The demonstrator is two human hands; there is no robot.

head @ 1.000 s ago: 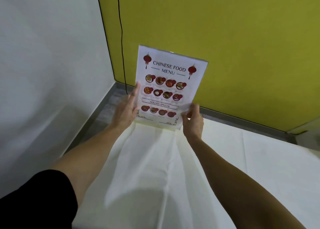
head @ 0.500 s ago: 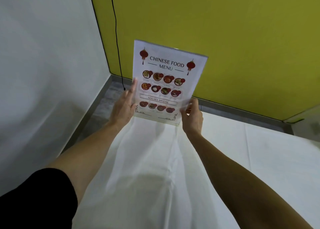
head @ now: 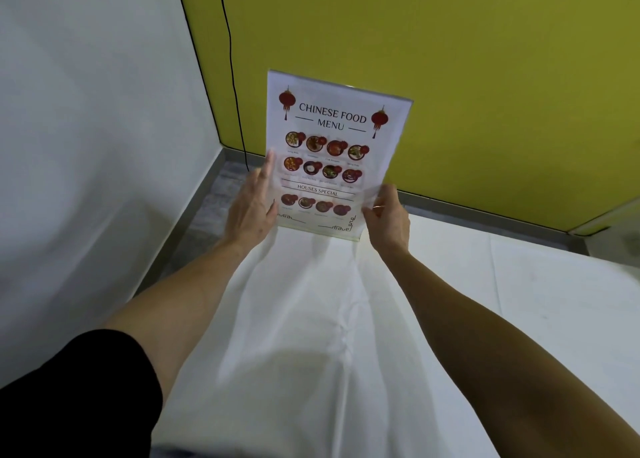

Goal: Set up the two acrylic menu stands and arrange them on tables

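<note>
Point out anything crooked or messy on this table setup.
The clear acrylic menu stand leans to the right rather than square to the yellow wall, held by the left hand and right hand. The white tablecloth beneath is rumpled into long folds.

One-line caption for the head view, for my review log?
Both hands, left hand and right hand, steady an upright acrylic menu stand at the far edge of a white-clothed table by a yellow wall.
</note>
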